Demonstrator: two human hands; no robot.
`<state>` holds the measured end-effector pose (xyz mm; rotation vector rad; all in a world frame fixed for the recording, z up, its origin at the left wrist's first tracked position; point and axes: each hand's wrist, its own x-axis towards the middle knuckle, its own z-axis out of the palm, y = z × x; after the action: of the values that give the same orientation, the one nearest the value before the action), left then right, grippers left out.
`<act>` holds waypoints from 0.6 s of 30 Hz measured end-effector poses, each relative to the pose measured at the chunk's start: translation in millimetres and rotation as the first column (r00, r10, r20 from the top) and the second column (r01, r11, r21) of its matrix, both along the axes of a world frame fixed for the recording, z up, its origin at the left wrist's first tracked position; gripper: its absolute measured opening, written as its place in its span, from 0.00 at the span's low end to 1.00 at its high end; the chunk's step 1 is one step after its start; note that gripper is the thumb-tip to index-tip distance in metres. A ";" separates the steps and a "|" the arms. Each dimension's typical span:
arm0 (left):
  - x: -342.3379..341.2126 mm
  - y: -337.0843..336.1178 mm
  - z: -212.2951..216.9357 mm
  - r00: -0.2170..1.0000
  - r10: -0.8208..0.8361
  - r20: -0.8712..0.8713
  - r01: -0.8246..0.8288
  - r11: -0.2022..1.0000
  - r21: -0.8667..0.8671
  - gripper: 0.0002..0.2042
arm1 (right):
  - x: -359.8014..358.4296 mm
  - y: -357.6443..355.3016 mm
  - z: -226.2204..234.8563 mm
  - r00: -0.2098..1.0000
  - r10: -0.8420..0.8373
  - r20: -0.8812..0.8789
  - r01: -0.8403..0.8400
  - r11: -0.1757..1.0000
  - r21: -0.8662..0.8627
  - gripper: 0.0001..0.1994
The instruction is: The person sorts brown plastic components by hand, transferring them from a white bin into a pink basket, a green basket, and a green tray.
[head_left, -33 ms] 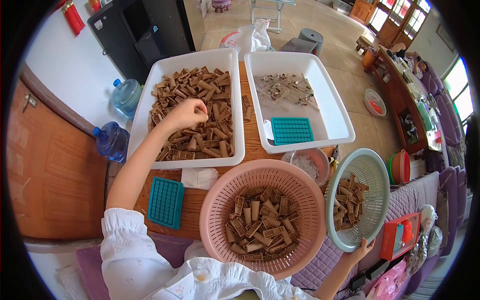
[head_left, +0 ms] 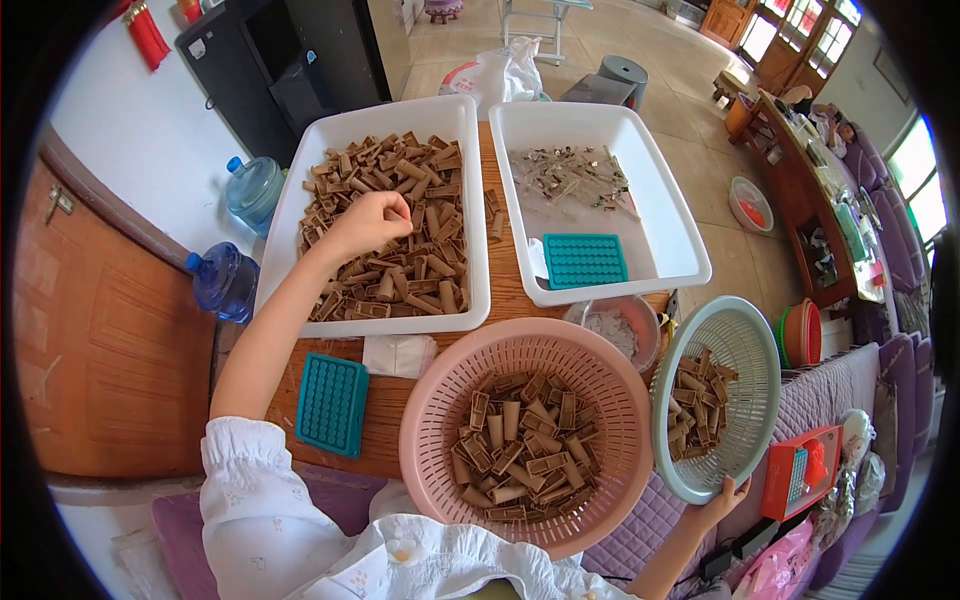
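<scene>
Above the left white tub [head_left: 478, 215], my left hand [head_left: 368, 226] is closed, fingers curled toward the thumb. Whatever it may hold is hidden. Heaped in that tub are many brown, hollow, half-round plastic pieces [head_left: 385, 290]. My right hand [head_left: 716, 506] grips the near rim of a grey-green colander [head_left: 763, 400], which is tilted and holds more of these pieces. Between my arms sits a pink colander [head_left: 430, 440] with a pile of the same brown parts. A teal tray with rows of small cells [head_left: 332, 405] lies by my left forearm.
The right white tub [head_left: 660, 190] contains small clear and metallic bits and another teal tray [head_left: 585, 262]. A clear bowl [head_left: 645, 335] and a folded white cloth [head_left: 398, 355] lie near the pink colander. Blue water jugs [head_left: 222, 285] stand left of the wooden table [head_left: 380, 430].
My left hand has shifted very slightly to the left above the heap. My right hand and both colanders look unchanged.
</scene>
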<state>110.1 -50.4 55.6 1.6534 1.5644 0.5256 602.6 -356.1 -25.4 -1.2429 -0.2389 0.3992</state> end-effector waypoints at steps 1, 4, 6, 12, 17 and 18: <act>-0.9 -4.3 7.4 0.997 -0.033 -0.074 0.037 0.997 0.061 0.07 | -1.0 1.0 -0.3 1.000 0.003 -0.002 -0.003 1.000 -0.004 0.27; -1.6 -17.8 -3.3 0.902 -0.173 -0.396 0.302 0.908 0.291 0.07 | -2.1 3.4 2.3 1.000 0.012 -0.006 -0.012 1.000 0.001 0.27; 3.2 -30.0 -3.3 0.882 -0.270 -0.387 0.366 0.909 0.200 0.09 | -1.0 3.5 2.9 1.000 0.007 -0.015 -0.007 1.000 0.000 0.26; 1.5 -42.2 -8.9 0.469 -0.454 -0.757 0.673 0.739 -0.027 0.11 | -1.0 3.1 -0.6 1.000 0.007 -0.008 -0.007 1.000 -0.015 0.26; 18.3 -43.8 25.7 0.588 -0.301 -0.751 0.396 0.916 -0.057 0.10 | -3.0 2.0 2.8 1.000 -0.014 -0.011 0.014 1.000 -0.019 0.26; 16.0 -39.1 22.7 0.588 -0.302 -0.750 0.401 0.914 -0.054 0.10 | -3.2 0.9 4.8 1.000 -0.020 -0.010 0.020 1.000 -0.016 0.26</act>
<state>126.1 -89.4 78.4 2.3936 1.6764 -0.3617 599.3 -355.2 -20.6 -1.2573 -0.2149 0.3908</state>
